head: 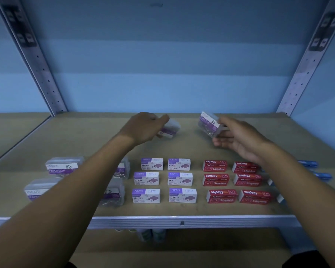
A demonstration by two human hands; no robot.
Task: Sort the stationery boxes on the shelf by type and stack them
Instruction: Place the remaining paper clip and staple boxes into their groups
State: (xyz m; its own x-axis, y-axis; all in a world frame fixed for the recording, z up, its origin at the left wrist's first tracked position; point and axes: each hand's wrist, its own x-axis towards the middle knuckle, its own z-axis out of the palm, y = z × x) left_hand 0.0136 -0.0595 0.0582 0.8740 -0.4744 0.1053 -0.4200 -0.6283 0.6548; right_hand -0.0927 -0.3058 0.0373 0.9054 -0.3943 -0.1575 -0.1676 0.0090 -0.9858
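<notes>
**Two paper clip boxes lifted at the back of the shelf**

Reaching deep over the shelf (46, 132), the person has a clear paper clip box in each hand. The left hand (143, 128) is closed over a blurred clear box (170, 129) held low near the back edge; whether it touches the board cannot be told. The right hand (240, 140) grips a second clear box (209, 123) by one end, tilted and raised off the board.

Along the front edge the sorting already reads by type. More clear paper clip boxes (63, 167) sit toward the front left corner, partly hidden by the left forearm. Purple-and-white staples boxes (152, 164) fill the middle in two columns, red staples boxes (215, 166) stand just beside them on the right, and blue items (307, 163) peek out behind the right arm.

Judging by that layout, both held boxes belong with the clear group on the left, so a likely aim is to bring them forward and stack them there.
</notes>
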